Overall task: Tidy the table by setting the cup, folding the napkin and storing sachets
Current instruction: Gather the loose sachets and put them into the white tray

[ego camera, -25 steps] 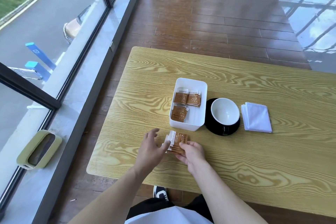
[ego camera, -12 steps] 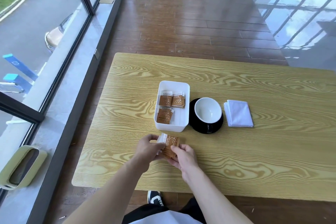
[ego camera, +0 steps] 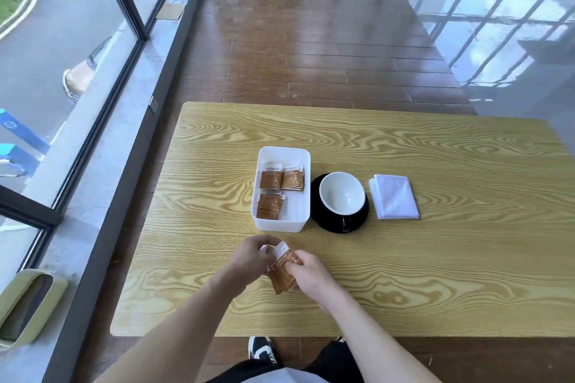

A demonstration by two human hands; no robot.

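Both hands grasp one small stack of brown sachets (ego camera: pixel 283 270) — left hand (ego camera: pixel 249 260) at its top, right hand (ego camera: pixel 306 274) at its side — above the wooden table (ego camera: pixel 435 258). Beyond: white box (ego camera: pixel 303 190) holding more sachets, folded napkin (ego camera: pixel 393 200), cup (ego camera: pixel 341 197) on its black saucer (ego camera: pixel 357 222).

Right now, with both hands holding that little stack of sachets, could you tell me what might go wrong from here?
1. The sachets are a loose, fanned stack pinched between the left hand and right hand; one could slip onto the table.
2. The white box already holds sachets on its left side, so dropping the stack there may pile up untidily.
3. The cup on its saucer sits right beside the box; a careless reach could knock it.
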